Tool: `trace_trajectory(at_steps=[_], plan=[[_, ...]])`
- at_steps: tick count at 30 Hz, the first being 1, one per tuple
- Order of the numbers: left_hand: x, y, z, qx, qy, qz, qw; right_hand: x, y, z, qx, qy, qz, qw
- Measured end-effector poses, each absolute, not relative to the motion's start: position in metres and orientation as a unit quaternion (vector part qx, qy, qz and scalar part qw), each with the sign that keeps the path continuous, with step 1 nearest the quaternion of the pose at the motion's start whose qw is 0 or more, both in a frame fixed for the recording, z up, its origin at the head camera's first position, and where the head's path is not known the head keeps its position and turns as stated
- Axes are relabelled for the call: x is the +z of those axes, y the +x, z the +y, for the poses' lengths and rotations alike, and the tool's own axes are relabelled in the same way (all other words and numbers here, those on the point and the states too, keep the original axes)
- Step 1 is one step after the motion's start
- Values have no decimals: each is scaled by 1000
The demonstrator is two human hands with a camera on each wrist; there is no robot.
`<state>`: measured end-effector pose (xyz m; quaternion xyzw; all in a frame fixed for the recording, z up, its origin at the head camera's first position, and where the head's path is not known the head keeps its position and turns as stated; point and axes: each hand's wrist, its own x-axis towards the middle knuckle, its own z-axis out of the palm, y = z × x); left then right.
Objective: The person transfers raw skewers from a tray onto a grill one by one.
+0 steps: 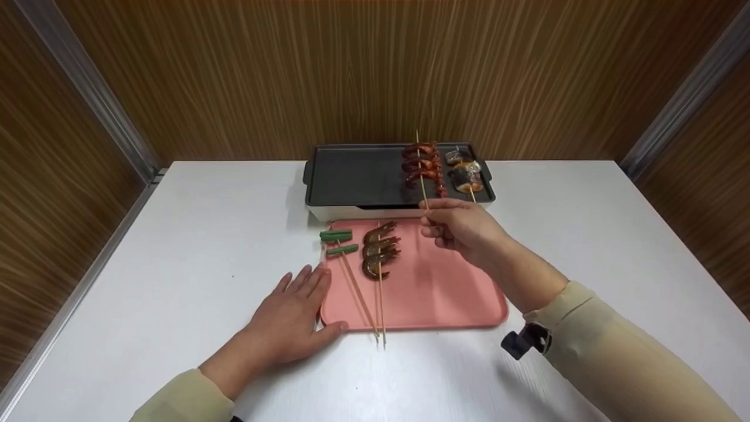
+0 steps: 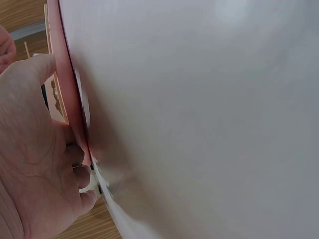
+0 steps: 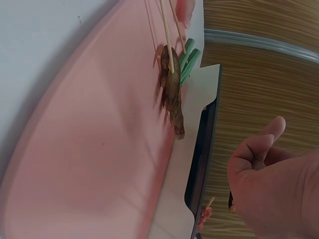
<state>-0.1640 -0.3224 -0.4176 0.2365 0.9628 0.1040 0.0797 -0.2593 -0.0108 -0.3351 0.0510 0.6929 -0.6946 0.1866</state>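
Above the right part of the black grill plate (image 1: 357, 176), my right hand (image 1: 469, 231) pinches the lower stick of a skewer of glossy dark-red curled pieces (image 1: 417, 166). Its thumb and index finger grip the stick just in front of the grill. My left hand (image 1: 293, 322) rests at the left edge of the pink tray (image 1: 451, 299), fingers extended, thumb at the near rim. On the tray lie a skewer of brown shrimp (image 1: 379, 251) and a skewer of green bean pieces (image 1: 342, 250), sticks over the near rim. The left wrist view shows the left thumb (image 2: 37, 67) over the rim.
A skewer of small red pieces (image 1: 440, 181) lies on the grill plate beside the held one. Farther right on it is a skewer of silver-skinned fish chunks (image 1: 467, 177). The grill stands behind the tray on a white table (image 1: 234, 223), before a wood-grain panel (image 1: 363, 76).
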Motion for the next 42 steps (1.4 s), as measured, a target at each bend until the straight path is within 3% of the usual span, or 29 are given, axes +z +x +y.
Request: trace_trajectory(at_steps=[42], plan=[[-419, -165, -322, 99, 236, 963, 79, -356, -275, -27, -683, 94, 701, 180]])
